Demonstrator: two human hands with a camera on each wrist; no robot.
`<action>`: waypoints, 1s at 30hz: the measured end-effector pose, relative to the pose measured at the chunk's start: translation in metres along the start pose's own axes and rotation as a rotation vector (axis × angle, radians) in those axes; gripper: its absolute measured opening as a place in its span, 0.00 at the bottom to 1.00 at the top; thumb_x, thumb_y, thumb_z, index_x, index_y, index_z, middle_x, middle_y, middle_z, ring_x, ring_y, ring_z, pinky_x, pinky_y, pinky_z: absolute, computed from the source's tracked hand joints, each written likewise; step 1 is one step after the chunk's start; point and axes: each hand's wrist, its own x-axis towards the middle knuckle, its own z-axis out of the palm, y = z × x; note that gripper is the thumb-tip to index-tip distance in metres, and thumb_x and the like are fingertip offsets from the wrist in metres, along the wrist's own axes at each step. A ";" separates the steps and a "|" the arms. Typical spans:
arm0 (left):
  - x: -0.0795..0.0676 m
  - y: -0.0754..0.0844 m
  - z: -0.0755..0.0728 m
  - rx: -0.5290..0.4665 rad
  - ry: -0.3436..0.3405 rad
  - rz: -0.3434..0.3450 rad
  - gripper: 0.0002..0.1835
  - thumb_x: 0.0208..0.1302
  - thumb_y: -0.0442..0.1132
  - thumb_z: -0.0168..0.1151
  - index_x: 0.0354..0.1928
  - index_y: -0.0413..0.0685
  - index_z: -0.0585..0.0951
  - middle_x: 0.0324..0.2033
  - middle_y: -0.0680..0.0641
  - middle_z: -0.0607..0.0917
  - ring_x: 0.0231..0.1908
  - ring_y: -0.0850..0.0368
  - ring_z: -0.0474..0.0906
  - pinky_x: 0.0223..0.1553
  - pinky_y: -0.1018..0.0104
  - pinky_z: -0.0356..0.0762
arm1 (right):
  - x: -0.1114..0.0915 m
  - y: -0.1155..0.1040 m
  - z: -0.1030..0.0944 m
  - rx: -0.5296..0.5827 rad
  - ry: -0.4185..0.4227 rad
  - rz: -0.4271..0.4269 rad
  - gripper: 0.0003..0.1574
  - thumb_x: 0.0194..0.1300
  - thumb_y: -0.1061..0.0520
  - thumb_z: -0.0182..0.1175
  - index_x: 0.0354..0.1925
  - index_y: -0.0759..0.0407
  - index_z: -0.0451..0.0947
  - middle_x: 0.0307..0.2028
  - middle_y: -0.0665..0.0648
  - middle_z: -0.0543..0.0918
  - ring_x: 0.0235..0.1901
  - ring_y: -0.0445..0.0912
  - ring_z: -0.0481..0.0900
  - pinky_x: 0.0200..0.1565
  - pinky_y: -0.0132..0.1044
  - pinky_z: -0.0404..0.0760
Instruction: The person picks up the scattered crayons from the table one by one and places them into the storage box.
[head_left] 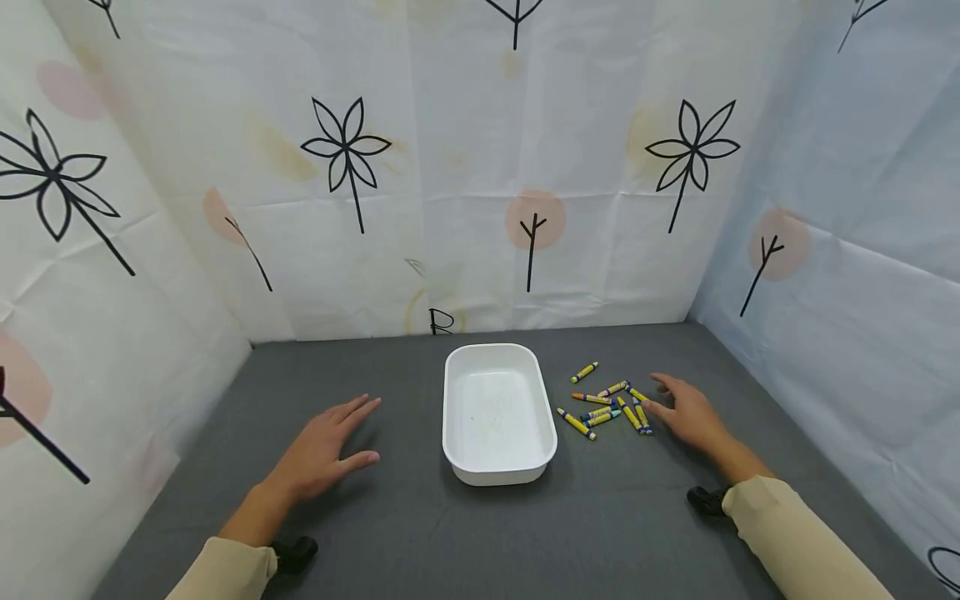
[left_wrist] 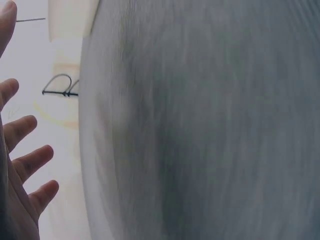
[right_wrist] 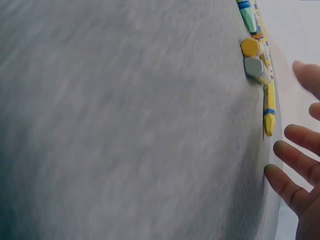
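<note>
Several crayons (head_left: 588, 427) in yellow wrappers lie in a loose pile on the grey table, to the right of a white rectangular tub (head_left: 498, 471). My right hand (head_left: 693, 417) is at the pile's right side, fingers spread and thumb beside the nearest crayons; it holds nothing. In the right wrist view a yellow crayon (right_wrist: 269, 110) lies close to the fingertips. Left of the tub, my left hand (head_left: 317, 450) hovers over the table with its fingers extended and nothing in them. The tub's inside shows only its white floor.
The grey cloth-covered table (head_left: 480, 550) runs back to a white patterned curtain (head_left: 465, 267). More patterned cloth hangs along the left and right sides. A dark wrist strap (head_left: 296, 554) sits at the left cuff, another (head_left: 707, 502) at the right.
</note>
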 end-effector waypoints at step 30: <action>0.039 0.056 0.038 -0.500 0.036 -0.175 0.38 0.63 0.51 0.65 0.73 0.54 0.63 0.69 0.46 0.66 0.62 0.43 0.70 0.58 0.35 0.65 | 0.027 -0.004 0.015 0.005 -0.059 0.119 0.26 0.61 0.67 0.63 0.58 0.71 0.73 0.35 0.61 0.80 0.34 0.55 0.77 0.38 0.54 0.75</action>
